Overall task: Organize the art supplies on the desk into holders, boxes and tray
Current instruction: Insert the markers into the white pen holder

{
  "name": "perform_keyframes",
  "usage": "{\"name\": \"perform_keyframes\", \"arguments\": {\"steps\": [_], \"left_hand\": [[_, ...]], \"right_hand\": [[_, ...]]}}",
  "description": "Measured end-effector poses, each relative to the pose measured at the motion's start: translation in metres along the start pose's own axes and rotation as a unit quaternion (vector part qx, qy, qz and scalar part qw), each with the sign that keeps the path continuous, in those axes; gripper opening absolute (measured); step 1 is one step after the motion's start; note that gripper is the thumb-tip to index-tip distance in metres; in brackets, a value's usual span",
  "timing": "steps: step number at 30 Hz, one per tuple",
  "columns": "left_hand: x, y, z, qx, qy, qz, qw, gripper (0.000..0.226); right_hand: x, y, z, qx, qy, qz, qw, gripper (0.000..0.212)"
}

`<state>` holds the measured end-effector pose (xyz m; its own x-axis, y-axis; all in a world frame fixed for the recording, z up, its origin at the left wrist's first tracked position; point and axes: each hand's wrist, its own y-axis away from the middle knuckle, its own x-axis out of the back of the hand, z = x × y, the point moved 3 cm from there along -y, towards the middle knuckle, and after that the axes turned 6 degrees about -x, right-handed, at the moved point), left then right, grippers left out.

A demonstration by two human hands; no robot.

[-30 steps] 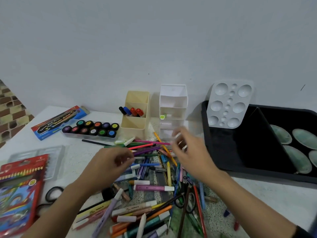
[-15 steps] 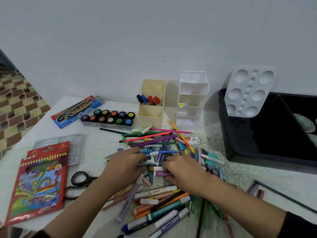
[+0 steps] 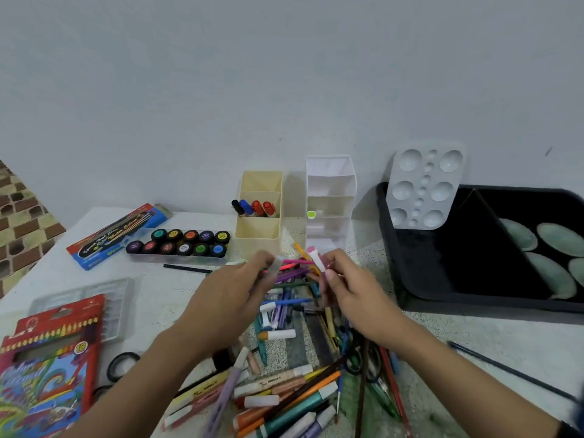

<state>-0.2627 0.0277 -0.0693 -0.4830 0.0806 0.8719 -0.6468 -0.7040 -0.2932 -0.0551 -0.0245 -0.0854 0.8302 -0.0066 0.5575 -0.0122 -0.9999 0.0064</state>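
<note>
Over the heap of coloured markers near the front edge of the desk, the right hand pinches a pink-tipped white marker. The left hand grips a blurred grey pen beside it.

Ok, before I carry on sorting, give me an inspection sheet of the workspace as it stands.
Surface: speckled white desk, crowded at the centre.
Job's things: loose pile of markers and pencils; cream holder with four markers in it; white holder; black tray with a palette leaning inside; paint pots.
Clutter: coloured pencil box and blue brush box at the left.
Grips: left grip holds a blurred pale pen; right grip pinches a pink-capped marker.
Cables: nothing seen.
Surroundings: plain wall behind; tiled floor at the left.
</note>
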Motion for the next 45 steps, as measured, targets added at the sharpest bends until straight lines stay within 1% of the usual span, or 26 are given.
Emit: {"name": "perform_keyframes", "arguments": {"steps": [3,6,8,10,11,13,14,17,18,19,21,25,27,29,31,37,41,45], "left_hand": [[0.007,-0.023,0.016,0.021,0.152,0.041,0.987,0.016],[0.009,-0.045,0.031,0.031,0.243,0.089,0.965,0.013],[0.005,-0.058,0.033,0.064,0.318,0.094,0.941,0.013],[-0.004,-0.070,0.032,0.104,0.369,0.085,0.920,0.018],[-0.008,-0.075,0.031,0.114,0.364,0.073,0.922,0.021],[-0.012,-0.080,0.031,0.112,0.315,0.041,0.942,0.022],[-0.013,-0.082,0.030,0.105,0.290,0.023,0.951,0.021],[-0.012,-0.086,0.027,0.059,0.178,-0.025,0.982,0.023],[-0.012,-0.087,0.026,0.047,0.134,-0.020,0.990,0.024],[-0.010,-0.088,0.025,0.045,0.104,0.002,0.994,0.025],[-0.005,-0.089,0.023,0.048,0.080,0.066,0.993,0.025],[0.011,-0.091,0.027,0.009,0.088,0.190,0.978,0.017],[0.016,-0.094,0.031,-0.016,0.107,0.228,0.968,0.017],[0.017,-0.097,0.032,-0.032,0.115,0.246,0.962,0.018],[0.016,-0.102,0.031,-0.046,0.099,0.242,0.964,0.016],[0.000,-0.116,0.027,-0.088,0.038,0.186,0.978,0.010],[-0.012,-0.124,0.024,-0.098,0.020,0.169,0.981,0.016],[-0.019,-0.133,0.020,-0.105,0.010,0.156,0.982,0.014]], "right_hand": [[0.017,-0.003,-0.004,0.003,-0.084,0.048,0.995,0.032],[0.031,-0.009,-0.007,0.005,-0.129,0.083,0.988,0.050],[0.039,-0.016,-0.006,0.002,-0.139,0.108,0.984,0.053],[0.043,-0.024,-0.005,-0.008,-0.151,0.121,0.981,0.044],[0.045,-0.027,-0.007,-0.009,-0.151,0.123,0.981,0.034],[0.047,-0.032,-0.011,0.000,-0.153,0.126,0.980,0.016],[0.048,-0.034,-0.012,0.009,-0.150,0.130,0.980,0.013],[0.052,-0.038,-0.016,0.045,-0.098,0.155,0.982,0.021],[0.053,-0.039,-0.016,0.060,-0.073,0.162,0.982,0.022],[0.054,-0.040,-0.016,0.077,-0.044,0.170,0.981,0.023],[0.058,-0.042,-0.016,0.107,0.006,0.190,0.976,0.024],[0.066,-0.045,-0.019,0.144,0.006,0.210,0.967,0.023],[0.067,-0.047,-0.021,0.168,0.012,0.216,0.962,0.021],[0.068,-0.048,-0.022,0.191,0.021,0.215,0.958,0.018],[0.070,-0.051,-0.021,0.209,0.039,0.212,0.954,0.015],[0.073,-0.059,-0.015,0.239,0.117,0.219,0.939,0.015],[0.062,-0.063,-0.004,0.219,0.186,0.182,0.940,0.017],[0.056,-0.070,0.004,0.203,0.223,0.163,0.940,0.019]]}}
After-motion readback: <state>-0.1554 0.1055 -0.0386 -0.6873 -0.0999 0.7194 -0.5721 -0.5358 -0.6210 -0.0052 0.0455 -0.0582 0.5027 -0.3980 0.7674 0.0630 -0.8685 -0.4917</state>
